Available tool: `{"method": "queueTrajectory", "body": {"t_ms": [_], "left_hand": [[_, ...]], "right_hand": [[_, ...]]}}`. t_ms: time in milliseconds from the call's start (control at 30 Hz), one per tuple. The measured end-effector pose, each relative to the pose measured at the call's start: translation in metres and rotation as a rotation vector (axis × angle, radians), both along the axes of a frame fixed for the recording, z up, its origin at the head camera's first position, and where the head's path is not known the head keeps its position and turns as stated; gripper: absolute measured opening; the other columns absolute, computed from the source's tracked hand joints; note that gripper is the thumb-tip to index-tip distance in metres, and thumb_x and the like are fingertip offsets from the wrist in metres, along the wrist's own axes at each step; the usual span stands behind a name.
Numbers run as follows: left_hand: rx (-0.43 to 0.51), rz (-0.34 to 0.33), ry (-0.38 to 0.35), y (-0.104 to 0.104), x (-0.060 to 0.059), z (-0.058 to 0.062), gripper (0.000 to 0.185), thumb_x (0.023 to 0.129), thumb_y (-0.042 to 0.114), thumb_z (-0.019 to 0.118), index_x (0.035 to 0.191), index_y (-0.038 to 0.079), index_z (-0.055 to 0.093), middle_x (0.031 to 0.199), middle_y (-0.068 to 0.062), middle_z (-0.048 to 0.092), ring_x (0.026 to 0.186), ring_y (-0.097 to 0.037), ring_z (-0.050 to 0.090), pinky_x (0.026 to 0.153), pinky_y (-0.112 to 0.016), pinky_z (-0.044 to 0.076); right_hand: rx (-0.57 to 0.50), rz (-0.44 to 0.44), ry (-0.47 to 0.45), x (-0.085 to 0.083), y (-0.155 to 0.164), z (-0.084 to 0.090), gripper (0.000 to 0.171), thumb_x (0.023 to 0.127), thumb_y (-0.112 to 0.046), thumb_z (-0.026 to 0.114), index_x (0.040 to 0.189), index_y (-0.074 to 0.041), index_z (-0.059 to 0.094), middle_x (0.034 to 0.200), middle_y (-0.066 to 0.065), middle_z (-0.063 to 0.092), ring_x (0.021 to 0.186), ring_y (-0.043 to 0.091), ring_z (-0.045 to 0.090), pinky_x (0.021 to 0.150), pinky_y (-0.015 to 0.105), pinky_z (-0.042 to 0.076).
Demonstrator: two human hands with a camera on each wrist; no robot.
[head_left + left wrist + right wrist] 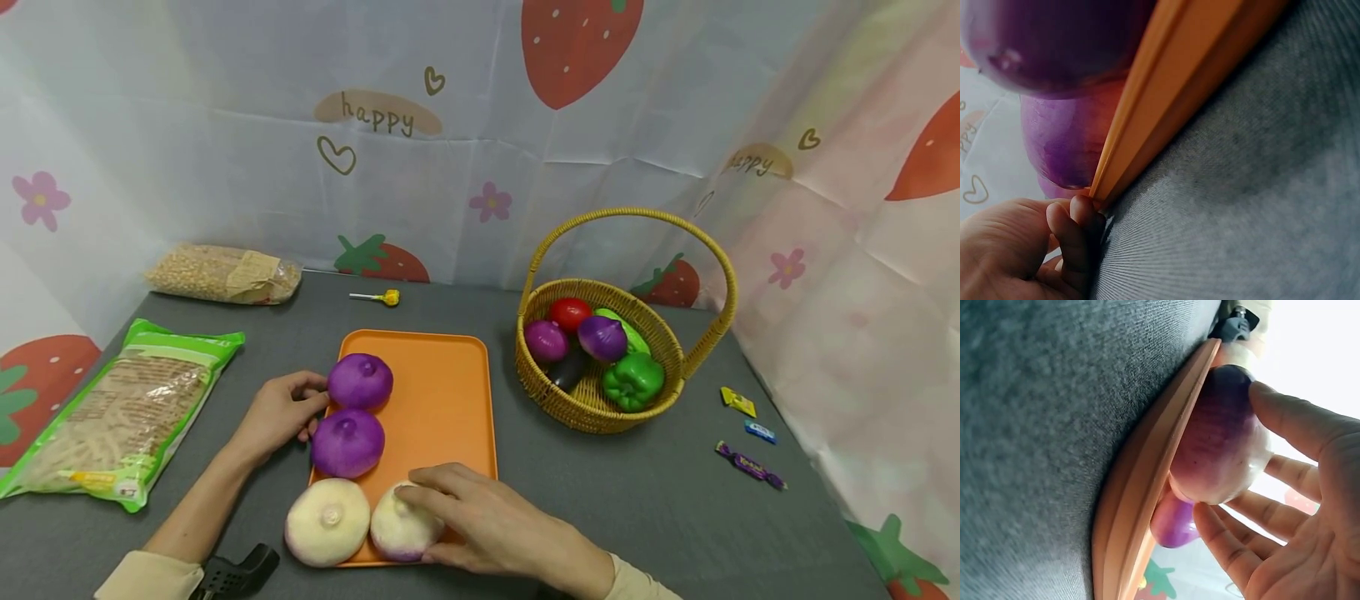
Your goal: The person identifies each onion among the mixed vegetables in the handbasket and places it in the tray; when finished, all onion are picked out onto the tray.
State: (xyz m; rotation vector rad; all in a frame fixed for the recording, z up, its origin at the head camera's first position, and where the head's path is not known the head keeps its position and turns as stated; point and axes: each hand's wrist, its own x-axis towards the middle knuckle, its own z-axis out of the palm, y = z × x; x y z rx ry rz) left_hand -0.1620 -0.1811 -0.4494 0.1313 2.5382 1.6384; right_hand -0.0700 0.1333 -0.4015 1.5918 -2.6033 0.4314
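Head view: the right hand (487, 521) cups a white, purple-tinged toy onion (401, 525) at the near edge of the flat orange plastic tray (442, 400), fingers curled over its top as if to seat it beside the plain white toy onion (327, 521). The left hand (279, 412) rests at the tray's left rim, fingertips by two purple toy onions (352, 417), likely steadying the tray. A woven yellow basket (592, 408) of toy vegetables stands to the right.
Left wrist view: loosely bent fingers (1075, 231) touch the orange rim on the grey cloth table (1241, 206); they grip nothing.
Right wrist view: thumb and fingers (1285, 412) wrap the white-purple onion on the tray.
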Motion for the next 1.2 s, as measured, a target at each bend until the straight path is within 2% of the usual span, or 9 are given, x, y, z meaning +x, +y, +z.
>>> {"method": "queueTrajectory", "body": {"t_ms": [400, 567, 867, 1000, 1200], "left_hand": [[0.004, 0.000, 0.010, -0.002, 0.001, 0.002, 0.035, 0.096, 0.017, 0.060, 0.122, -0.007, 0.058, 0.076, -0.009, 0.062, 0.048, -0.008, 0.056, 0.046, -0.027, 0.052], [-0.007, 0.002, 0.009, -0.002, 0.000, 0.000, 0.031, 0.096, 0.014, 0.060, 0.120, -0.007, 0.059, 0.076, -0.008, 0.062, 0.048, -0.009, 0.056, 0.046, -0.027, 0.053], [-0.005, 0.003, 0.015, -0.001, 0.001, 0.000, 0.031, 0.096, 0.014, 0.060, 0.119, -0.007, 0.059, 0.075, -0.008, 0.061, 0.049, -0.009, 0.056, 0.046, -0.028, 0.053], [-0.005, 0.002, 0.013, -0.002, 0.000, 0.000, 0.032, 0.096, 0.015, 0.060, 0.119, -0.007, 0.059, 0.075, -0.008, 0.062, 0.050, -0.009, 0.057, 0.047, -0.028, 0.053], [-0.006, -0.008, 0.015, -0.001, 0.000, -0.001, 0.032, 0.096, 0.015, 0.059, 0.120, -0.007, 0.059, 0.075, -0.008, 0.061, 0.050, -0.009, 0.057, 0.047, -0.028, 0.053]], "right_hand": [[0.000, -0.009, 0.030, -0.001, 0.002, 0.004, 0.066, 0.086, -0.044, 0.073, 0.142, -0.020, 0.047, 0.139, 0.006, 0.054, 0.127, 0.017, 0.054, 0.103, 0.031, 0.050], [-0.007, -0.014, 0.007, -0.001, 0.003, 0.006, 0.064, 0.087, -0.044, 0.071, 0.142, -0.021, 0.047, 0.139, 0.007, 0.054, 0.127, 0.017, 0.054, 0.102, 0.032, 0.051], [-0.036, -0.022, 0.041, -0.006, 0.007, 0.014, 0.061, 0.090, -0.044, 0.069, 0.141, -0.018, 0.048, 0.138, 0.007, 0.055, 0.126, 0.017, 0.054, 0.103, 0.033, 0.050], [-0.113, -0.106, 0.044, -0.017, 0.019, 0.025, 0.055, 0.091, -0.038, 0.069, 0.139, -0.016, 0.052, 0.138, 0.005, 0.056, 0.126, 0.018, 0.055, 0.103, 0.035, 0.051], [-0.281, -0.356, 0.106, -0.047, 0.057, 0.045, 0.046, 0.089, -0.024, 0.072, 0.132, -0.012, 0.058, 0.132, 0.006, 0.059, 0.121, 0.021, 0.058, 0.100, 0.041, 0.051]]}}
